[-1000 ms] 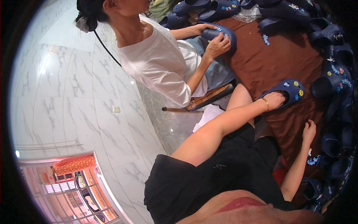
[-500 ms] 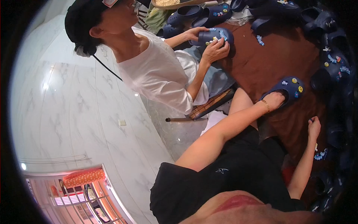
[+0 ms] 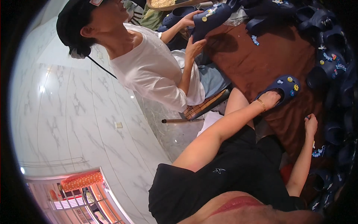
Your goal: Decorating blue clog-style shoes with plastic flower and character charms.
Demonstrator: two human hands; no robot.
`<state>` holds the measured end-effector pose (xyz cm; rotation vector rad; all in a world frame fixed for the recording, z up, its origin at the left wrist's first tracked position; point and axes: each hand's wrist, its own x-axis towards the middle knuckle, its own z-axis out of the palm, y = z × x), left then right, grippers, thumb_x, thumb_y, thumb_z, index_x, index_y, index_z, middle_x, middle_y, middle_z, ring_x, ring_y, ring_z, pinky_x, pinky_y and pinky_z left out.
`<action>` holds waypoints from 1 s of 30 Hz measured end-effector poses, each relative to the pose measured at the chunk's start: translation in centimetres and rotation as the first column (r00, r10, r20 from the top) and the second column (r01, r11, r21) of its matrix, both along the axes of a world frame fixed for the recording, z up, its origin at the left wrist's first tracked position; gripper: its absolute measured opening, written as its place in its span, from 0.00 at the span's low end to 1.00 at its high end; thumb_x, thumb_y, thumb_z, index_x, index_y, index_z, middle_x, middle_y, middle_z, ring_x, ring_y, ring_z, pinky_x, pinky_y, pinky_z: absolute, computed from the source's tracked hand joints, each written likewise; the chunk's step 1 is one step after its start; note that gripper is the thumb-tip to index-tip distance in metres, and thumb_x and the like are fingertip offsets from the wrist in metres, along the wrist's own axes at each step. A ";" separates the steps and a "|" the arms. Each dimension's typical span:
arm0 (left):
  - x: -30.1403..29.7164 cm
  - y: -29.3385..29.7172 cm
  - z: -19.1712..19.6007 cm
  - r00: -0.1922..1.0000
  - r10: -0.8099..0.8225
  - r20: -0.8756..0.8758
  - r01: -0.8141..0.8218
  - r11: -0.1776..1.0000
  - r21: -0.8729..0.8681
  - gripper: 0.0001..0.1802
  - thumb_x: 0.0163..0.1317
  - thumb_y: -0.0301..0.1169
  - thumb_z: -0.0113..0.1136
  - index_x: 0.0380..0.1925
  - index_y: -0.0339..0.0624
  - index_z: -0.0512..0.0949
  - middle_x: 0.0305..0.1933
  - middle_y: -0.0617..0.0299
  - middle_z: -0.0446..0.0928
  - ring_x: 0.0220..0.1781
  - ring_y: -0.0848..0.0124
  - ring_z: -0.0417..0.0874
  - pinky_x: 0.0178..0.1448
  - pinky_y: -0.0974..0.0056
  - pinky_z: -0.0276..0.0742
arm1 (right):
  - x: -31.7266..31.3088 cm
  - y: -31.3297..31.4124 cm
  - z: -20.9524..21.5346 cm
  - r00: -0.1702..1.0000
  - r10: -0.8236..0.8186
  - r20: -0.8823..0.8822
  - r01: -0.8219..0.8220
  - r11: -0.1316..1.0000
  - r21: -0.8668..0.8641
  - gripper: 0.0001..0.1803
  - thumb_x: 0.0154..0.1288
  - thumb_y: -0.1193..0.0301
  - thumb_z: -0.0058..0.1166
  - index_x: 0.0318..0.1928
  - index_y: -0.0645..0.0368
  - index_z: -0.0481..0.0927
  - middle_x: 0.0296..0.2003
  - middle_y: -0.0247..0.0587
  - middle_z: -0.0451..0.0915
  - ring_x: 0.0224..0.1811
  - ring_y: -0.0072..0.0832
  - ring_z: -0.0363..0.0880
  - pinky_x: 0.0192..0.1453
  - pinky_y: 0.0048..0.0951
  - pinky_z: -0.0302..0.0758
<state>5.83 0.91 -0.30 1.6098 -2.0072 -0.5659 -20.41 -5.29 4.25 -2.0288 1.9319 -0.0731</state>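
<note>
Two hands are out over the brown table. The left hand lies on the back end of a blue shoe that has little bright buttons stuck on its top. The shoe sits flat on the table, near the edge closest to the person. The fingers of this hand go down into the shoe's hole, so I cannot tell if they squeeze it or just rest there. The right hand is near, a bit closer to the body, with its fingers bent and close together by the table. Something tiny and blue may be at the tips, but it is too small to be sure. It looks like the step is holding the shoe steady while the other hand gets ready. I think the next move needs a firm hold on the shoe and a careful, small push with the fingertips. There is open room in the middle of the table. The right side is crowded with a row of dark blue shoes, so a wide swing there could bump them. Across the table a person in a white shirt holds up another shoe, well apart.
</note>
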 end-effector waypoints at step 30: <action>0.4 0.8 -0.1 1.000 -0.004 0.000 0.004 0.998 -0.066 0.07 0.53 0.31 0.49 0.28 0.39 0.73 0.31 0.48 0.73 0.37 0.51 0.75 0.42 0.52 0.70 | 0.7 0.8 0.5 0.998 -0.069 -0.011 0.070 0.997 0.039 0.09 0.52 0.71 0.53 0.34 0.60 0.73 0.35 0.50 0.77 0.42 0.47 0.74 0.43 0.41 0.70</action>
